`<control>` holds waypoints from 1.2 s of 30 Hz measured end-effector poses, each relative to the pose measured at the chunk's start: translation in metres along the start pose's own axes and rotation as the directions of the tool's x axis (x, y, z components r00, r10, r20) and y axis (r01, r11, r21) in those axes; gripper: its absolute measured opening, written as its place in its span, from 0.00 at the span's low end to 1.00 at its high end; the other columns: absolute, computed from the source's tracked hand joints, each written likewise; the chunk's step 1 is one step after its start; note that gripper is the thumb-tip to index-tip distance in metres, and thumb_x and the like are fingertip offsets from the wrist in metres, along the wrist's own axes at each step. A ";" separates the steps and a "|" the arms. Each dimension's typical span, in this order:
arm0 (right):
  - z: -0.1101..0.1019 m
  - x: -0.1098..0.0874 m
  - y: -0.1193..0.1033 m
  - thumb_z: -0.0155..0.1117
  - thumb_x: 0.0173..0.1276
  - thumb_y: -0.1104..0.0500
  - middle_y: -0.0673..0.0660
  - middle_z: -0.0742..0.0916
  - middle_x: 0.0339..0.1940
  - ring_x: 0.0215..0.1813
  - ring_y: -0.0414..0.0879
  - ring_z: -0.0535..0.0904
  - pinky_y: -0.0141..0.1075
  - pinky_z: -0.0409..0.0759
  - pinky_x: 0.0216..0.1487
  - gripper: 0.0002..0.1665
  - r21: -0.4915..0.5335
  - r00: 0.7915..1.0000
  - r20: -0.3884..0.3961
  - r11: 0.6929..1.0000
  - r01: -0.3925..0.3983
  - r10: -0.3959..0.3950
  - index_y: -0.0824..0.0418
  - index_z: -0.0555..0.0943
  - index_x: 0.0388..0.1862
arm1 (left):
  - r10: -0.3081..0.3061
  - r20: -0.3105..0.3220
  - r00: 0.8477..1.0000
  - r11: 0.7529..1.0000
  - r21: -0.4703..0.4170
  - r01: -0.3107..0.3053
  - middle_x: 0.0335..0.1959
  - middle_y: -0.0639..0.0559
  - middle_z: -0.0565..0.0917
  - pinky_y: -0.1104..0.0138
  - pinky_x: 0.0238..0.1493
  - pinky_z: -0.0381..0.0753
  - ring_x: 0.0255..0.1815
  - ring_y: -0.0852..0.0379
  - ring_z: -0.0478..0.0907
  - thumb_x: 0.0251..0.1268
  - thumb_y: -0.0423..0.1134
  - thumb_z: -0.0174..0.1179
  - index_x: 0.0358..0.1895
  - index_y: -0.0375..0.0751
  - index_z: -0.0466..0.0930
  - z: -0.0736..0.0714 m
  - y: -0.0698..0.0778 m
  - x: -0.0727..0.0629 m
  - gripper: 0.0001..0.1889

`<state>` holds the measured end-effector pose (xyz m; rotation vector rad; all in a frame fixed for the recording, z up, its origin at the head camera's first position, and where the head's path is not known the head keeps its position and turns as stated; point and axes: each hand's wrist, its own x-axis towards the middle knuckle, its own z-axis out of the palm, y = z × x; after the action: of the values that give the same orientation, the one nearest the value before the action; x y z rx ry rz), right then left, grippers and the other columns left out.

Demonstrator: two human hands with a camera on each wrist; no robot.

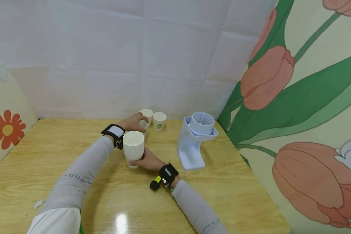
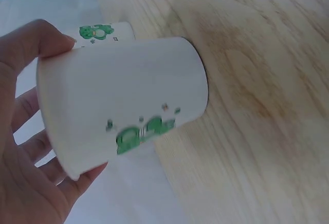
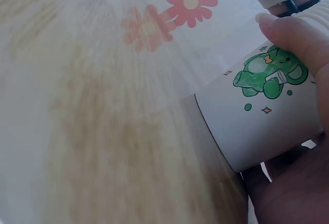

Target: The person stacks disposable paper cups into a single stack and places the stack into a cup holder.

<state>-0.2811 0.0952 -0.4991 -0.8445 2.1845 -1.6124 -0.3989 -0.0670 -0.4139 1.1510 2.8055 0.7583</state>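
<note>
My left hand (image 1: 133, 123) grips a white paper cup (image 2: 118, 93) near its rim, thumb on one side and fingers on the other. A green cartoon print shows on that cup's side. Two more paper cups, a rear one (image 1: 147, 112) and one with a green print (image 1: 159, 122), stand upright just beyond and to the right of this hand. Closer to me, my right hand (image 1: 150, 160) holds a tall stack of nested paper cups (image 1: 133, 145) low down, its fingers wrapped round the side. The stack's lowest cup (image 3: 252, 121) carries a green cartoon figure.
To the right stands a pale blue holder (image 1: 190, 151) with a round tube (image 1: 202, 124) in its top. A white sheet (image 1: 105, 65) hangs behind the wooden table (image 1: 134, 201). A tulip-patterned wall (image 1: 304, 136) borders the table's right side. A small scrap (image 1: 39, 204) lies at left.
</note>
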 end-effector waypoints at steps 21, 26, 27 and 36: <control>-0.011 0.013 0.004 0.73 0.67 0.59 0.55 0.78 0.67 0.68 0.45 0.74 0.43 0.69 0.72 0.42 -0.027 1.000 0.003 0.999 -0.026 0.026 0.53 0.64 0.75 | -0.091 -0.245 0.965 0.996 -0.030 0.086 0.51 0.31 0.81 0.41 0.62 0.73 0.57 0.32 0.77 0.63 0.34 0.67 0.52 0.26 0.77 0.005 -0.038 -0.051 0.18; -0.012 0.013 0.005 0.73 0.66 0.61 0.56 0.78 0.67 0.68 0.46 0.74 0.44 0.68 0.72 0.42 -0.015 1.000 -0.004 1.000 -0.027 0.027 0.54 0.64 0.75 | -0.182 -0.263 0.947 0.980 -0.125 0.154 0.55 0.31 0.79 0.40 0.64 0.70 0.61 0.33 0.74 0.67 0.37 0.65 0.53 0.27 0.75 0.004 -0.042 -0.071 0.18; -0.013 0.014 0.005 0.72 0.66 0.61 0.56 0.78 0.67 0.68 0.47 0.74 0.45 0.68 0.73 0.42 -0.012 1.000 -0.003 1.000 -0.026 0.026 0.55 0.64 0.76 | -0.202 -0.255 0.946 0.975 -0.142 0.170 0.56 0.31 0.79 0.41 0.64 0.70 0.61 0.33 0.74 0.68 0.37 0.65 0.53 0.28 0.75 0.003 -0.042 -0.075 0.18; -0.012 0.015 0.005 0.73 0.65 0.62 0.57 0.78 0.68 0.69 0.48 0.74 0.46 0.67 0.74 0.42 0.002 1.000 0.004 1.000 -0.024 0.024 0.55 0.65 0.75 | -0.255 -0.141 0.957 0.966 -0.088 0.244 0.55 0.32 0.80 0.44 0.56 0.76 0.54 0.38 0.78 0.69 0.41 0.63 0.53 0.33 0.76 -0.012 -0.027 -0.108 0.17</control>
<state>-0.3012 0.0963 -0.4978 -0.8177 2.1818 -1.6001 -0.3406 -0.1603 -0.4327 0.7367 2.9405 0.9459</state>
